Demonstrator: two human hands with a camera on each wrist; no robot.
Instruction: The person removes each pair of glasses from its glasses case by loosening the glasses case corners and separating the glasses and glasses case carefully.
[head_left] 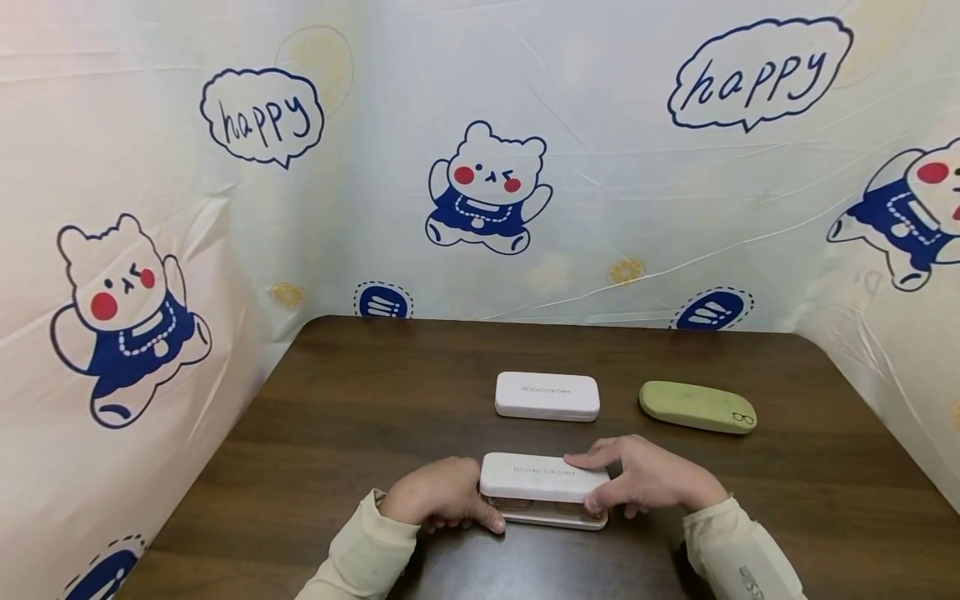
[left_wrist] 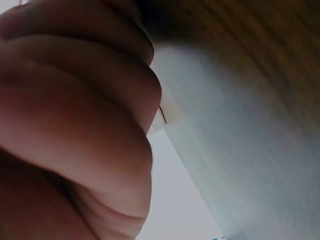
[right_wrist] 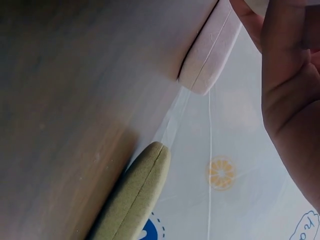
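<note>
I log the bench (head_left: pixel 375 400) as dark wood or wood-look laminate, smooth, soft sheen at the near side. Half-open white case (head_left: pixel 525 477): smooth, satin lid; coated plastic or leatherette, I can't tell. Closed white case (head_left: pixel 547 396): similar smooth finish, and my right wrist view gives faint creases plus a fine seam line along its side. Green case (head_left: pixel 697 407): matt, cloth-like, fine woven grain, seam along the edge. Backdrop (head_left: pixel 600 167): thin printed sheet, cloth or plastic unclear to me, creased, slight sheen. Sleeves (head_left: pixel 371 542): matt cloth, wrinkled.
</note>
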